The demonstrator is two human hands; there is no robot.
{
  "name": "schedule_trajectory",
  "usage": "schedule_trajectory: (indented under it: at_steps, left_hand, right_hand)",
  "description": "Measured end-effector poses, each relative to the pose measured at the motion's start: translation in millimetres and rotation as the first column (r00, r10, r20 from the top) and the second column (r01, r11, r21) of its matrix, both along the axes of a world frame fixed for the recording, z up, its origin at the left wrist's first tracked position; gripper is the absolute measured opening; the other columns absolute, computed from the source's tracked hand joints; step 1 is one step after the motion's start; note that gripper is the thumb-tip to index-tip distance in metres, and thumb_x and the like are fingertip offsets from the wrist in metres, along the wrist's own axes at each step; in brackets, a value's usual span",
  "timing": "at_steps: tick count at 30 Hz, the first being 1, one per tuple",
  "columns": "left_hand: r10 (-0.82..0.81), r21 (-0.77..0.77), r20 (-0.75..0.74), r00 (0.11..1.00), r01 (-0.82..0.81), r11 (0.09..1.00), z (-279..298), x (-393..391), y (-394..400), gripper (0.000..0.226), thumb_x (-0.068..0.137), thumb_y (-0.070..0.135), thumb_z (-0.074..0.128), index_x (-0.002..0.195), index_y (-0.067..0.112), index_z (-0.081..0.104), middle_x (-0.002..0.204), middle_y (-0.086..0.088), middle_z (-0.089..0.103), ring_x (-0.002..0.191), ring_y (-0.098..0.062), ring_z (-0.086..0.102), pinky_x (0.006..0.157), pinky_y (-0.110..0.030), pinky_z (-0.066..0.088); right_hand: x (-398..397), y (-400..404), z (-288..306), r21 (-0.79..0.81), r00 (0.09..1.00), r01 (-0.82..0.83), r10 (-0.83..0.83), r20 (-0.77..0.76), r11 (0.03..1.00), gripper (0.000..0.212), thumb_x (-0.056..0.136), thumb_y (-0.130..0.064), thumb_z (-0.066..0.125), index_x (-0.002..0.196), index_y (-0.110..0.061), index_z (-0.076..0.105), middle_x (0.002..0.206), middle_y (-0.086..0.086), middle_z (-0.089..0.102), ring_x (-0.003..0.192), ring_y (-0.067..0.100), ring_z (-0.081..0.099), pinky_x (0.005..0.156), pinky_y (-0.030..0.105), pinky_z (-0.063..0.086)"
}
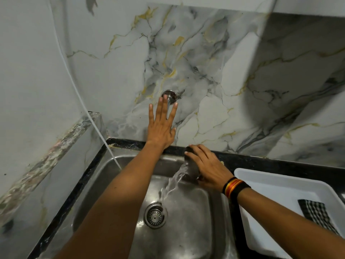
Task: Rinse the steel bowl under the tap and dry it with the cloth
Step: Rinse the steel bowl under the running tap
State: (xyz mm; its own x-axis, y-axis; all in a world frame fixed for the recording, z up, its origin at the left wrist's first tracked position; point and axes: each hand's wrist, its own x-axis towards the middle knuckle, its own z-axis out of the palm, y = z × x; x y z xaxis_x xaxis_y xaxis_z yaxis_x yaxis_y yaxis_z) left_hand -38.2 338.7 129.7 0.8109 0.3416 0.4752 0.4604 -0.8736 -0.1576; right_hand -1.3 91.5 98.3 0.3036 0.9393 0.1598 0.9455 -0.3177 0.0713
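Observation:
My right hand grips the steel bowl at the sink's back edge and tilts it on its side. Water pours out of the bowl toward the drain. Most of the bowl is hidden under my fingers. My left hand is stretched up against the marble wall with its fingers spread flat over the chrome tap, holding nothing. The checked black-and-white cloth lies folded in a white tray to the right of the sink.
The steel sink is set in a dark counter. A thin white hose runs down the left wall into the sink. A marble ledge stands out on the left.

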Motion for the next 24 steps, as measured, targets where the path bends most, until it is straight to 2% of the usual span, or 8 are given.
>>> schedule_trajectory:
  at_steps: [2,4,5,7,11,15,19,24]
  left_hand:
    - [-0.001,0.01,0.018,1.0,0.001,1.0,-1,0,2,0.102,0.106,0.053,0.049,0.17,0.019,-0.023,0.176,-0.025,-0.024,0.166,-0.041,-0.017,0.127,-0.064,-0.015]
    - [-0.017,0.025,0.026,1.0,0.017,1.0,-2,2,2,0.101,0.106,0.055,0.049,0.171,0.021,-0.021,0.177,-0.026,-0.022,0.166,-0.042,-0.016,0.129,-0.064,-0.012]
    - [-0.024,0.024,0.031,0.999,0.024,0.999,-2,2,2,0.101,0.106,0.055,0.049,0.171,0.021,-0.02,0.177,-0.026,-0.021,0.166,-0.042,-0.015,0.129,-0.064,-0.011]
    - [-0.028,0.018,0.038,0.999,0.028,0.999,-3,1,3,0.101,0.105,0.055,0.05,0.172,0.022,-0.019,0.177,-0.026,-0.02,0.166,-0.042,-0.015,0.129,-0.064,-0.012]
    - [-0.022,0.022,0.037,0.999,0.021,1.0,-4,1,5,0.101,0.105,0.055,0.05,0.172,0.022,-0.018,0.177,-0.026,-0.02,0.167,-0.042,-0.014,0.128,-0.064,-0.012]
    - [-0.019,0.008,0.029,0.999,0.019,1.0,-3,0,4,0.101,0.105,0.055,0.051,0.172,0.023,-0.018,0.177,-0.026,-0.02,0.166,-0.043,-0.014,0.128,-0.064,-0.014]
    - [-0.02,0.007,0.019,1.0,0.019,1.0,-1,-1,3,0.1,0.106,0.055,0.051,0.172,0.022,-0.016,0.177,-0.026,-0.019,0.166,-0.043,-0.013,0.127,-0.063,-0.015]
    - [-0.016,-0.009,0.022,1.0,0.016,1.0,0,-2,3,0.1,0.105,0.054,0.052,0.172,0.022,-0.015,0.177,-0.027,-0.017,0.166,-0.044,-0.013,0.125,-0.063,-0.017]
  right_hand:
    - [0,9,2,-0.046,0.994,-0.053,0.057,0.096,0.998,0.098,0.072,-0.022,0.087,0.156,-0.012,0.038,0.163,0.02,0.034,0.15,0.042,0.032,0.111,0.056,0.046]
    - [2,15,-4,-0.05,0.964,-0.135,0.142,0.224,0.99,0.063,0.092,-0.009,0.06,0.152,-0.01,0.045,0.162,0.023,0.036,0.148,0.044,0.035,0.107,0.056,0.049]
    - [3,18,-7,-0.062,0.947,-0.167,0.178,0.269,0.984,0.055,0.096,-0.005,0.045,0.151,-0.009,0.047,0.161,0.025,0.037,0.148,0.045,0.036,0.106,0.055,0.048]
    - [3,21,-16,-0.128,0.91,-0.217,0.248,0.333,0.968,0.055,0.097,-0.003,0.042,0.151,-0.01,0.046,0.163,0.025,0.033,0.15,0.046,0.033,0.104,0.056,0.048]
    - [0,23,-30,-0.19,0.861,-0.297,0.348,0.369,0.936,0.064,0.09,-0.004,0.066,0.149,-0.011,0.044,0.165,0.023,0.025,0.153,0.045,0.019,0.106,0.058,0.042]
    - [-12,23,-41,-0.046,0.943,-0.111,0.12,0.309,0.993,0.074,0.075,0.006,0.07,0.143,-0.012,0.05,0.167,0.021,0.02,0.155,0.043,0.011,0.11,0.058,0.034]
    - [-29,17,-59,-0.133,0.934,-0.18,0.212,0.288,0.975,0.074,0.067,0.011,0.061,0.137,-0.011,0.055,0.163,0.021,0.028,0.148,0.045,0.028,0.106,0.059,0.043]
    - [-35,8,-64,-0.13,0.983,-0.027,0.05,0.176,0.991,0.08,0.061,0.017,0.065,0.136,-0.01,0.056,0.166,0.02,0.028,0.152,0.044,0.027,0.109,0.059,0.04]
